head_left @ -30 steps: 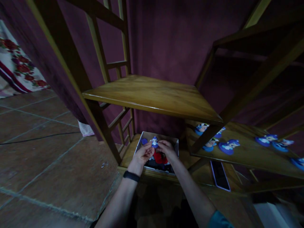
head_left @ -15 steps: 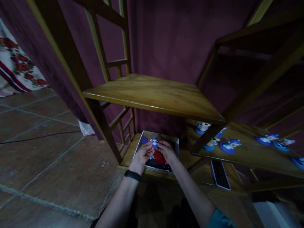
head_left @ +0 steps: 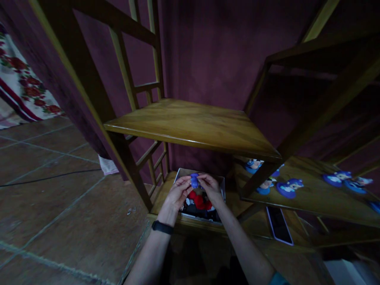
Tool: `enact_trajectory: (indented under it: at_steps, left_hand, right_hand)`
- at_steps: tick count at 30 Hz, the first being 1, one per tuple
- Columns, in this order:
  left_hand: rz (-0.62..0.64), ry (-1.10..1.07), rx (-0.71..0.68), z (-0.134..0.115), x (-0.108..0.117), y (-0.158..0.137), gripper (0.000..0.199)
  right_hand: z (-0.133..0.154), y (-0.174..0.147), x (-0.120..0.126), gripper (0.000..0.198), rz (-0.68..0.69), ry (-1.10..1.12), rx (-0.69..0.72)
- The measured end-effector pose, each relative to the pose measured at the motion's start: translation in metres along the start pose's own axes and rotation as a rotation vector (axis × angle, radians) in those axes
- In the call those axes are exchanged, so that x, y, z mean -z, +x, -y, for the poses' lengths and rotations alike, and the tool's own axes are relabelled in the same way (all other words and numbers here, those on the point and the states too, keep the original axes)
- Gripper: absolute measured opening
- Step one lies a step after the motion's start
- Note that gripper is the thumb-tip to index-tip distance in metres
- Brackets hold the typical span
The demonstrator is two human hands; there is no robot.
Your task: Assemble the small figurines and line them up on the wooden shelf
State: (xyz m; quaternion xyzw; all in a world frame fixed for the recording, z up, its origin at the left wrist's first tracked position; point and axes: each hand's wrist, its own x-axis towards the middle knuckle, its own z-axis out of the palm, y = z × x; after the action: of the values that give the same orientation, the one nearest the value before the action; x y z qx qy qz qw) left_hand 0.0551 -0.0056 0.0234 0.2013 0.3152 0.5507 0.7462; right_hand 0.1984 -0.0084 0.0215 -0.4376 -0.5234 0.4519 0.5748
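Note:
A small purple-blue figurine [head_left: 194, 182] is held up between my two hands, above an open box [head_left: 223, 190] on the low shelf. My left hand [head_left: 178, 192] pinches it from the left, fingers closed. From the other side my right hand [head_left: 211, 187] grips it with thumb and fingers. Beneath them in the box lie red, black and white items [head_left: 201, 201], partly hidden by my hands, their kind unclear. A dark band [head_left: 162, 227] circles my left wrist.
A wooden shelf board [head_left: 190, 122] juts out above the box. Several figurines on round bases, one purple figurine [head_left: 290, 187] among them, line the right-hand shelf. Below them rests a phone [head_left: 279, 225]. A shelf post [head_left: 258, 180] stands between. A black cable [head_left: 53, 175] crosses the tiled floor.
The figurine has been turned in my hands: its white front showed before, and now mostly plain purple-blue shows. Both hands stay at about the same place over the box. The view has shifted slightly.

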Motion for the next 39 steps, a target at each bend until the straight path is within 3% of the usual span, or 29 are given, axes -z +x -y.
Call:
enact_trajectory:
  at_steps: [9,18,23,28,33,39]
  left_hand:
    - [0.159,0.033,-0.039,-0.012,-0.005,-0.003,0.044]
    - [0.144,0.092,-0.041,-0.013,-0.005,-0.001,0.026]
    - [0.049,0.044,0.07,-0.005,0.0,0.003,0.02]
    - [-0.052,-0.016,0.171,0.006,0.007,0.01,0.014]
    - [-0.098,-0.068,0.16,0.011,0.007,0.012,0.01]
    - [-0.115,-0.103,0.175,0.012,0.006,0.014,0.013]
  right_hand:
    - [0.007,-0.001,0.003,0.015,0.056,0.188,0.041]
    - [0.01,0.002,0.005,0.016,0.07,0.167,0.022]
    - [0.0,0.0,0.002,0.023,-0.037,0.23,-0.143]
    - [0.001,-0.006,-0.004,0.028,-0.06,0.368,-0.314]
    - [-0.001,-0.005,-0.005,0.022,-0.123,0.477,-0.375]
    - [-0.008,-0.003,-0.002,0.019,-0.16,0.504,-0.353]
